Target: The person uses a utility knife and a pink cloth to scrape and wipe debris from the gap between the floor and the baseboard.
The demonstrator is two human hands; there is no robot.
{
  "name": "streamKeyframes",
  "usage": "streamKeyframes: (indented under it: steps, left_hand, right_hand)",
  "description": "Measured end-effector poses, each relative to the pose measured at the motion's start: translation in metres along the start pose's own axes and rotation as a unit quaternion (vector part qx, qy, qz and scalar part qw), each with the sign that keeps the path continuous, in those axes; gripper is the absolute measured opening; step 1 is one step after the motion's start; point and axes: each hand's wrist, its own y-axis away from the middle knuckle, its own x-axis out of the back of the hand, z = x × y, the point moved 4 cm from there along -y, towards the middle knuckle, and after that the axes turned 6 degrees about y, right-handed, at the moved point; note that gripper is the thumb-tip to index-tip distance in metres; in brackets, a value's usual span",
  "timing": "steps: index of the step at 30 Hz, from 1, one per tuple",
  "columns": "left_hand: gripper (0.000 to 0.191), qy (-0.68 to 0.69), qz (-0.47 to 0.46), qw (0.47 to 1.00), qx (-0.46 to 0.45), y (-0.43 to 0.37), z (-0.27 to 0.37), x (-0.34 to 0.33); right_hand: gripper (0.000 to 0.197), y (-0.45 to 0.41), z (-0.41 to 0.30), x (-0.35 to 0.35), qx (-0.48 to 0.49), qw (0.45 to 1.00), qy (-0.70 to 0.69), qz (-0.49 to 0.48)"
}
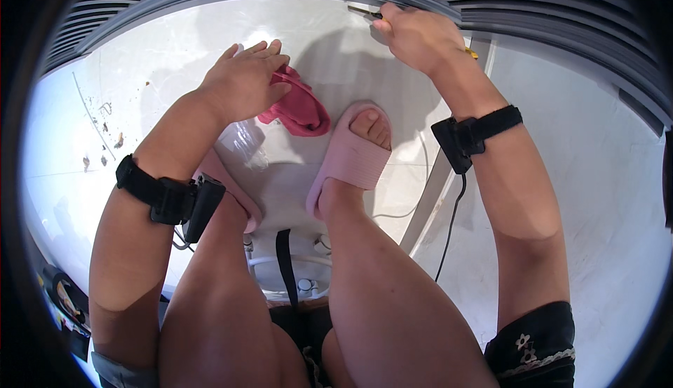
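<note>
My left hand [244, 80] is over the floor with its fingers spread. Its thumb side lies over a crumpled dark pink cloth [302, 106]; whether it presses on the cloth I cannot tell. A piece of clear plastic [247, 143] lies below that hand, near my left foot. At the foot of the grey louvred panel [505, 1], my right hand [418, 36] grips a thin hand tool [365, 11]. The tool's narrow dark end points left, close to the panel's bottom edge. Yellow shows at its other end; my fingers hide most of the handle.
Pink slippers [349, 151] are on my feet. Debris bits [120, 140] and a thin strip [92, 114] lie on the tiled floor at left. A raised strip [423, 206] crosses the floor at right. Cables hang from the black wrist devices [457, 143]. Behind my feet is a white-framed stool [289, 259].
</note>
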Motion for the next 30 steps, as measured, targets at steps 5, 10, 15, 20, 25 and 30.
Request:
streamKeyframes:
  steps: [5,10,15,20,25,30]
  left_hand:
    - [0.052,-0.002,-0.001,1.0,0.0,0.001,-0.001,0.0]
    - [0.052,0.001,0.006,1.0,-0.003,0.0,-0.001,0.0]
    - [0.053,-0.002,0.003,1.0,-0.005,0.0,0.0,0.002]
    - [0.052,0.005,0.006,1.0,-0.006,-0.001,-0.001,-0.001]
    - [0.052,0.001,0.006,1.0,-0.007,0.0,0.0,0.002]
    - [0.052,0.006,0.0,1.0,0.003,0.0,0.0,0.001]
  right_hand:
    - [0.034,0.003,-0.001,0.002,-0.037,0.999,-0.02,-0.011]
    - [0.035,-0.001,-0.002,0.0,-0.056,0.997,-0.032,-0.034]
    - [0.034,-0.003,-0.001,0.006,-0.045,0.997,-0.049,-0.033]
    - [0.035,0.0,-0.004,0.01,-0.049,0.995,-0.053,-0.065]
    - [0.033,0.004,-0.007,0.01,-0.046,0.995,-0.044,-0.077]
    - [0.031,0.008,-0.009,0.005,-0.023,0.997,-0.029,-0.068]
